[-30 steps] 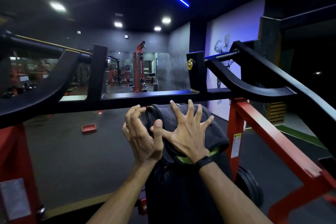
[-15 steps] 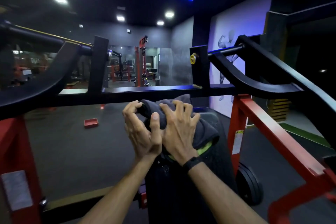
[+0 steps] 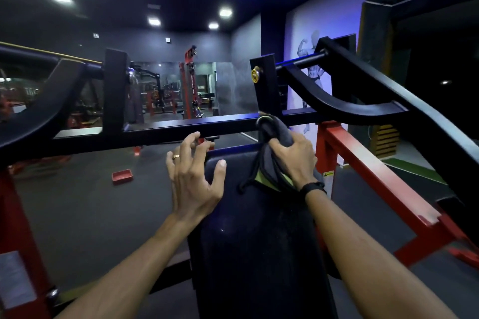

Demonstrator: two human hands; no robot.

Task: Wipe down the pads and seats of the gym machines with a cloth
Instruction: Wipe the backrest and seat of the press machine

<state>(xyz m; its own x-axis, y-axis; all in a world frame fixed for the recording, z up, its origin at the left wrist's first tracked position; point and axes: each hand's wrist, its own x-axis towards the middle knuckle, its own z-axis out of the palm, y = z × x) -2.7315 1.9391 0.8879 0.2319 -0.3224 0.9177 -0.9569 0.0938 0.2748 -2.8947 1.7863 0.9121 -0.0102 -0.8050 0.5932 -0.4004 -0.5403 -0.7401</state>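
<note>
A black upright back pad of a red-and-black gym machine fills the lower middle of the head view. My right hand grips a bunched dark grey cloth with a yellow-green edge, held at the pad's top right corner. Part of the cloth hangs down over the pad. My left hand hovers at the pad's top left corner with fingers spread and loosely curved, the thumb beside the pad's edge, holding nothing.
A black crossbar of the machine runs just behind the pad's top. Black lever arms sweep down on the right over red frame legs. A small red tray lies on the dark floor at left. Mirrors and other machines stand behind.
Both hands were together on the cloth at the pad's top. The right hand has gathered the cloth and pulled it to the right corner; the left hand has let go and moved left.
</note>
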